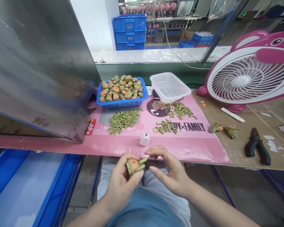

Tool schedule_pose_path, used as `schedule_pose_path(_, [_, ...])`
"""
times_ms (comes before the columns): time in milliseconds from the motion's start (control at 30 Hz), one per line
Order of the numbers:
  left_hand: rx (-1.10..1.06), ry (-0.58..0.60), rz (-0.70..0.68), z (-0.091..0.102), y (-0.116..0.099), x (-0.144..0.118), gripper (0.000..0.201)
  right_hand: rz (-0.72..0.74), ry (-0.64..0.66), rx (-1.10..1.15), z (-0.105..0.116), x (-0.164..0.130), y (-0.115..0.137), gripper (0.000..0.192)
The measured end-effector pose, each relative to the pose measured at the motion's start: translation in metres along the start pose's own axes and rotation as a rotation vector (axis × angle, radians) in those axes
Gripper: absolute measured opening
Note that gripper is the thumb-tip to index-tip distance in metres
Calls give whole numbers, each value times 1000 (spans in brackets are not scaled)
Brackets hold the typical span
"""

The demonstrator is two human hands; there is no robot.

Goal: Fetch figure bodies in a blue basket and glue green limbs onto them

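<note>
Between the thumb and fingers of my left hand is a small green and orange figurine, tilted, with two green prongs pointing right. My right hand is just to its right, thumb and fingers apart, with nothing between them. A small white bottle with a thin dark tip stands on the pink mat beyond my hands. Past it lies a pile of small green curved pieces. More such pieces lie in two groups to the right.
Similar figurines fill a blue basket at the back. Beside it rests a white plastic basket. A pink fan, black-handled pliers and two more figurines are on the right. A metal panel rises at the left.
</note>
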State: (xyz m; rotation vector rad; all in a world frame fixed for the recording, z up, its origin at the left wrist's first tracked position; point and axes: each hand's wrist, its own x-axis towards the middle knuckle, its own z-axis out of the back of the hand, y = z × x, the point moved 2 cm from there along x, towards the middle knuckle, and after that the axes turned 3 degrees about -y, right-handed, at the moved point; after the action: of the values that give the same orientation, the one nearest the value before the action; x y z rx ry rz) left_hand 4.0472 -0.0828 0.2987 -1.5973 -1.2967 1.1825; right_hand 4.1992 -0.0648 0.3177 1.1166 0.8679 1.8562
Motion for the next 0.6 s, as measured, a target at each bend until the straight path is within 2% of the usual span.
schedule_pose_path(100, [-155,8,80,-1,6,1,22,31,27,-15,-12,-5,0,24])
schedule_pose_path(233, [-425,87,308,-3,16,4,28,122,-109,-84,-20,-6,3,16])
schedule_pose_path(400, [-525,222,401,-4,12,4,38,48,-185,-67,-17,-5,1,13])
schedule_pose_path(467, [-505,180,436,-6,11,4,44,61,-192,-82,-16,-5,2,13])
schedule_pose_path(600, [-398,-1,465,-14,20,3,47,116,-189,-163,-18,-10,8,18])
